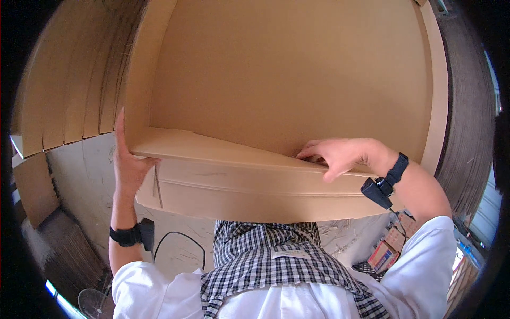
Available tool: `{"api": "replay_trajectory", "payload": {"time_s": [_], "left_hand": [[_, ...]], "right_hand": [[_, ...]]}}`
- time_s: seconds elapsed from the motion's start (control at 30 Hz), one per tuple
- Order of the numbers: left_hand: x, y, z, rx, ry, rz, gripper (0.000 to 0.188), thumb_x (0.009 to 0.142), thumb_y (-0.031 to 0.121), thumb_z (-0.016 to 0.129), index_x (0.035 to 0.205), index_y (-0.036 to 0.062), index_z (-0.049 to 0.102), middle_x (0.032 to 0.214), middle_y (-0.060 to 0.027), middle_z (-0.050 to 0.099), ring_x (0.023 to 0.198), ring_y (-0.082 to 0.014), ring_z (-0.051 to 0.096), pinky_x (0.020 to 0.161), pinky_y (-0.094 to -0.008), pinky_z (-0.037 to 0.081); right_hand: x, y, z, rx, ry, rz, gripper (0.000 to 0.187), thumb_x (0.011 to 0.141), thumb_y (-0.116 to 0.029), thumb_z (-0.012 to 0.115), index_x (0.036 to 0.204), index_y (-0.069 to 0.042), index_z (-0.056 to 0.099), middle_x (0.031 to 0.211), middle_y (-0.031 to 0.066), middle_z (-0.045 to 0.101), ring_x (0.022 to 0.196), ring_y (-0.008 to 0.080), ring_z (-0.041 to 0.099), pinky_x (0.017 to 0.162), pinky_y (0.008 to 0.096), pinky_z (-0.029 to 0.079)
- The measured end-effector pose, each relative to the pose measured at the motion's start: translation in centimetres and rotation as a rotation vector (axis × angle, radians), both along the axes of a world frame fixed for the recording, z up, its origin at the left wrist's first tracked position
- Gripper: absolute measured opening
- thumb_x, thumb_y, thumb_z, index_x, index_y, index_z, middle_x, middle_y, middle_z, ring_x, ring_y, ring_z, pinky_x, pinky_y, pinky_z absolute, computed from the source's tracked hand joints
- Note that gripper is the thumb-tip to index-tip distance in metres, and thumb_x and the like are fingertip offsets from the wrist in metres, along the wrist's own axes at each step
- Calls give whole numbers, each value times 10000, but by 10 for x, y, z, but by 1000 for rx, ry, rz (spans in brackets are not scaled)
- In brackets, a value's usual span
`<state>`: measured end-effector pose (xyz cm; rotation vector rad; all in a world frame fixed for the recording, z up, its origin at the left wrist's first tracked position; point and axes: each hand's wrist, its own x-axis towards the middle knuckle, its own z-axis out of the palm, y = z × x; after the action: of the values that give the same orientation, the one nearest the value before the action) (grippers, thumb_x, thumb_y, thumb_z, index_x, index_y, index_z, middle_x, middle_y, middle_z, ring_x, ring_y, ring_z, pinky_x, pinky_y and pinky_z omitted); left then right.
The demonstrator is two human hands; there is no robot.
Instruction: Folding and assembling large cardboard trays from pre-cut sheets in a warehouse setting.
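A large brown cardboard tray-like box (297, 69) lies in front of me, with raised walls along its left and right sides. Its near flap (212, 149) is partly folded inward, and a creased front panel (228, 189) hangs toward my apron. My left hand (130, 165) holds the near left corner, fingers straight along the outer side and thumb against the front under the fold. On the right part of the near edge, my right hand (348, 157) grips the flap, its fingers curled over to the inside and its thumb outside. Those fingertips are partly hidden behind the cardboard.
Stacked flat cardboard (79, 80) stands at the left, with another stack (66, 250) lower down. A tall pile of sheets (467, 117) rises close by the box's right side. A fan (95, 303) is at lower left, a printed carton (383, 256) at lower right. Scraps litter the floor (180, 223).
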<state>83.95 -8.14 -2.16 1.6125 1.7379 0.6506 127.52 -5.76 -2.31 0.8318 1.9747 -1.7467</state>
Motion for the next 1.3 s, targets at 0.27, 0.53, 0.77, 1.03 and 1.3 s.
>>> {"api": "replay_trajectory", "payload": {"time_s": [0.27, 0.53, 0.77, 1.03, 1.3], "left_hand": [[24, 6, 12, 76, 53, -69, 1166, 538, 56, 872, 1474, 125, 180, 1364, -181, 471, 1210, -313, 516, 959, -378, 472], [25, 9, 14, -26, -93, -24, 1140, 559, 123, 876, 1466, 92, 185, 1286, -213, 525, 1116, -364, 571, 891, -403, 498], [5, 11, -5, 40, -21, -124, 1155, 542, 135, 888, 1461, 62, 192, 1310, -237, 491, 1152, -366, 544, 910, -394, 492], [14, 11, 0, 60, -72, -124, 1137, 563, 105, 875, 1455, 19, 175, 1307, -228, 493, 1155, -349, 547, 908, -380, 499], [17, 7, -8, -18, -115, -58, 1137, 564, 100, 884, 1462, 67, 188, 1383, -191, 426, 1242, -304, 471, 1010, -394, 421]], "right_hand": [[-146, 4, 10, 352, -14, -271, 655, 664, -275, 598, 1209, 77, 507, 1237, 273, 468, 1169, 405, 452, 1001, 425, 396], [-232, 58, -17, 55, 32, 18, 648, 728, -341, 563, 1209, 90, 521, 1284, 278, 439, 1239, 400, 394, 1042, 413, 344], [-168, 6, 7, 170, 18, -229, 787, 729, -336, 592, 1372, 44, 343, 1343, 260, 398, 1268, 393, 385, 1069, 424, 329], [-178, 19, 5, 326, 0, -185, 709, 689, -320, 608, 1286, 39, 479, 1253, 260, 463, 1184, 397, 451, 996, 423, 407], [-189, 45, -7, 107, -114, 21, 738, 679, -371, 609, 1278, 41, 481, 1317, 230, 428, 1244, 367, 409, 1014, 392, 390]]}}
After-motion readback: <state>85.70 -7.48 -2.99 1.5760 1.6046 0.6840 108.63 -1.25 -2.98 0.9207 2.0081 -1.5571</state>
